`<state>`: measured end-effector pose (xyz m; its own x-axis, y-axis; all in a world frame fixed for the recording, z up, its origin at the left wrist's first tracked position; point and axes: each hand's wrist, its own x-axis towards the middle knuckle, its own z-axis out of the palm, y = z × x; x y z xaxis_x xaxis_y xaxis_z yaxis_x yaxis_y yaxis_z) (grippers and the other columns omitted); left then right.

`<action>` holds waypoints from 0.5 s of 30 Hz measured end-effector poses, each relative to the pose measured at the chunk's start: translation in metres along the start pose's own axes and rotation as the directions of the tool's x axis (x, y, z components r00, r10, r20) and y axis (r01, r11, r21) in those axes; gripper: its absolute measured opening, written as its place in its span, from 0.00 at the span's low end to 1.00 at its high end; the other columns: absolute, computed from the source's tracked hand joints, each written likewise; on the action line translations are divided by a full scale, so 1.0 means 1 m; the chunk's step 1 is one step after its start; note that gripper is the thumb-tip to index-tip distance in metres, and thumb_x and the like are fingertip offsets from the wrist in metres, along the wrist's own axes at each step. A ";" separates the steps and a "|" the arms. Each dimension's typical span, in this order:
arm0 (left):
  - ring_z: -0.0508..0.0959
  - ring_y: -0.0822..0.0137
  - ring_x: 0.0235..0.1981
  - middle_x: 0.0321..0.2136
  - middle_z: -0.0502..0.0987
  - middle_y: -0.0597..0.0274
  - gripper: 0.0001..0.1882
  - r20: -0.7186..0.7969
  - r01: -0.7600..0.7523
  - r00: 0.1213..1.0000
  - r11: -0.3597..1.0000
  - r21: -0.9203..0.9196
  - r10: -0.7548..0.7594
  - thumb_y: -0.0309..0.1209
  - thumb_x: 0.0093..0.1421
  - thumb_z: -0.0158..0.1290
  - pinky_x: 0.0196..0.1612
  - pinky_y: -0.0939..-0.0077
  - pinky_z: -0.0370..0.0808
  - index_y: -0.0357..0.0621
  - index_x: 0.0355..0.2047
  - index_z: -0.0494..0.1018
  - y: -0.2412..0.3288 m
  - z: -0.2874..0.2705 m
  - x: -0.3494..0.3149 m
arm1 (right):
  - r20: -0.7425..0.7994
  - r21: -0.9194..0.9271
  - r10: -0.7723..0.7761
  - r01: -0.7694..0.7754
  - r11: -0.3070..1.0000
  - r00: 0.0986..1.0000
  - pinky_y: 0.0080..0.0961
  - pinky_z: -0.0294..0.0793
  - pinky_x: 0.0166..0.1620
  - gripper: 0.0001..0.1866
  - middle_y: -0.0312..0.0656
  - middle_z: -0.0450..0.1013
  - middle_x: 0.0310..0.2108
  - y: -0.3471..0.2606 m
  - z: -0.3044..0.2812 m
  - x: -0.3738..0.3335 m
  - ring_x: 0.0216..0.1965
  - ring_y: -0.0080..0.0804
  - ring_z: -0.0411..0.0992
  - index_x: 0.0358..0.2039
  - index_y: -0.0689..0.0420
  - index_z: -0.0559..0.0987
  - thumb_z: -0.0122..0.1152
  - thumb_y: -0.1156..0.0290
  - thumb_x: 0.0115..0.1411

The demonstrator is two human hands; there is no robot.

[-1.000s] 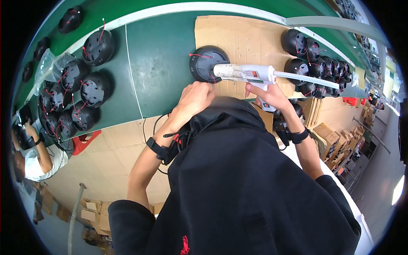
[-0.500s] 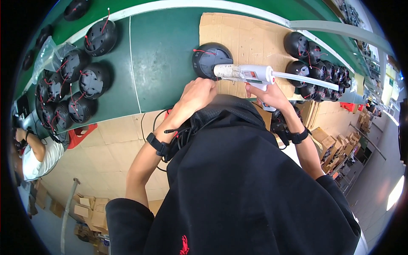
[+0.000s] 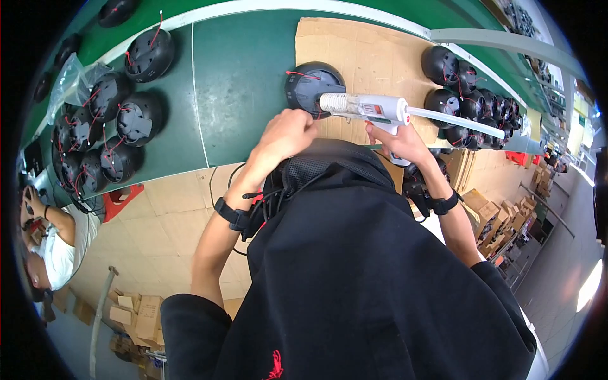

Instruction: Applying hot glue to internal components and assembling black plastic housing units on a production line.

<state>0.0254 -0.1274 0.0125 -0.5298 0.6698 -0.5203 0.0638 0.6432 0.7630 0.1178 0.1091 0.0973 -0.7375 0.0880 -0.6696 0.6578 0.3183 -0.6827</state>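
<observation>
A round black plastic housing (image 3: 301, 88) with a red wire lies partly on the cardboard sheet and partly on the green tabletop in front of me. My right hand (image 3: 402, 140) grips the handle of a white hot glue gun (image 3: 367, 106), and a long translucent glue stick (image 3: 456, 119) sticks out of its back end. The gun's front end is over the housing's right side; its tip is hard to make out. Beside the housing's near edge is my left hand (image 3: 288, 132), fingers curled together. What they hold, if anything, is hidden.
Several similar black housings (image 3: 139, 119) with red wires are grouped at the left, others (image 3: 441, 101) at the right end of the cardboard sheet (image 3: 380, 57). Near the left group lies a clear plastic bag (image 3: 69, 85). A co-worker (image 3: 60, 247) in white is at far left.
My left hand has shifted slightly left along the near edge of the housing. The right hand and glue gun have barely moved. The co-worker at far left has changed posture.
</observation>
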 end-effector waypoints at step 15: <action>0.79 0.46 0.26 0.21 0.77 0.44 0.15 -0.159 -0.042 0.987 0.999 -0.033 0.036 0.37 0.62 0.52 0.32 0.56 0.73 0.37 0.29 0.80 -0.003 -0.041 0.033 | -0.013 0.016 -0.030 0.030 0.999 0.999 0.17 0.68 0.20 0.17 0.34 0.74 0.26 0.003 0.006 -0.002 0.24 0.16 0.71 0.50 0.62 0.75 0.63 0.73 0.62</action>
<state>-0.0264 -0.1227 0.0087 -0.6552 0.6248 -0.4247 0.0576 0.6019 0.7965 0.1221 0.1037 0.0953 -0.7590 0.0908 -0.6448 0.6374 0.3061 -0.7071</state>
